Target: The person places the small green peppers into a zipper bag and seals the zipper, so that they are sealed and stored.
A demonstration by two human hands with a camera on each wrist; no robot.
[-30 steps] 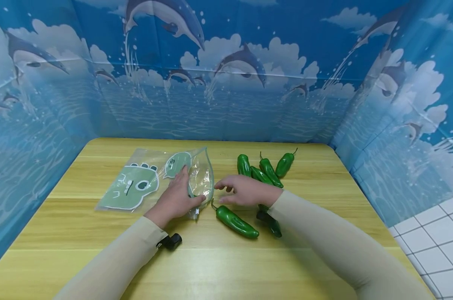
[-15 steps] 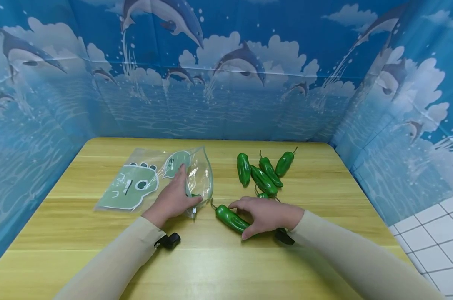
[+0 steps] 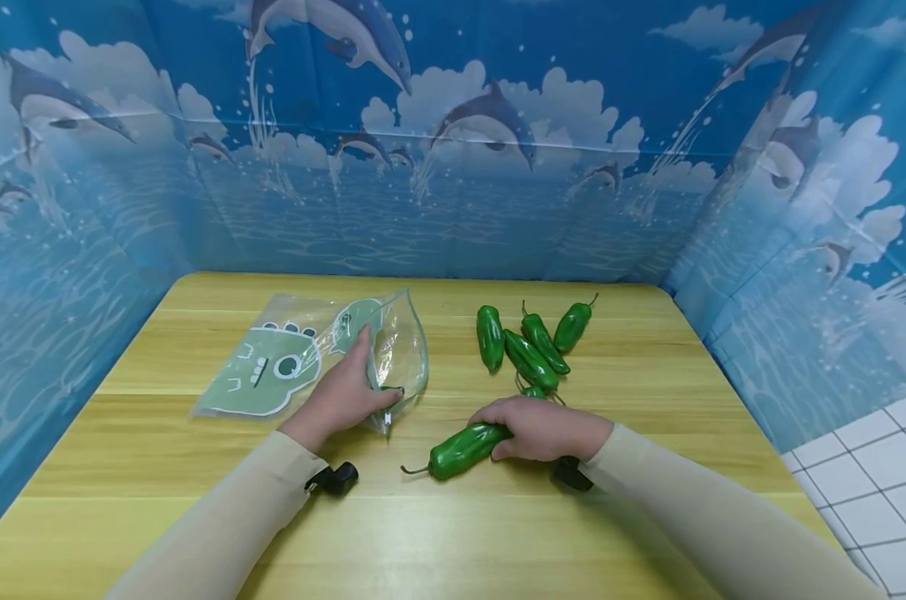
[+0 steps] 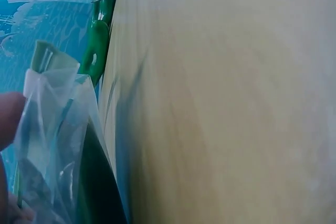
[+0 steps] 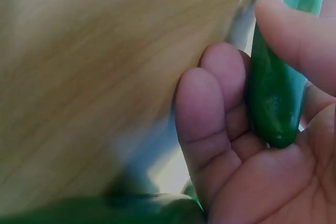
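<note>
A green pepper (image 3: 460, 452) lies in the grip of my right hand (image 3: 546, 429), its stem pointing left. In the right wrist view, thumb and fingers close round the blunt end of this pepper (image 5: 281, 93). To the left, a clear plastic zip bag (image 3: 261, 371) with a green cartoon print lies on the table, its mouth spread towards the right. My left hand (image 3: 340, 400) holds the bag at its mouth, thumb by the near edge and fingers by the far side. Up close in the left wrist view, the bag's clear film (image 4: 47, 145) stands raised beside a finger.
Several more green peppers (image 3: 531, 360) lie in a group behind my right hand, one partly hidden by it. The wooden table (image 3: 377, 542) is backed by a blue dolphin-print curtain (image 3: 453, 225). White tiles (image 3: 873, 467) show at the right.
My right hand has moved from beside the bag's mouth back to the right and taken hold of the pepper. The pepper's stem end has swung towards me. My left hand stays at the bag.
</note>
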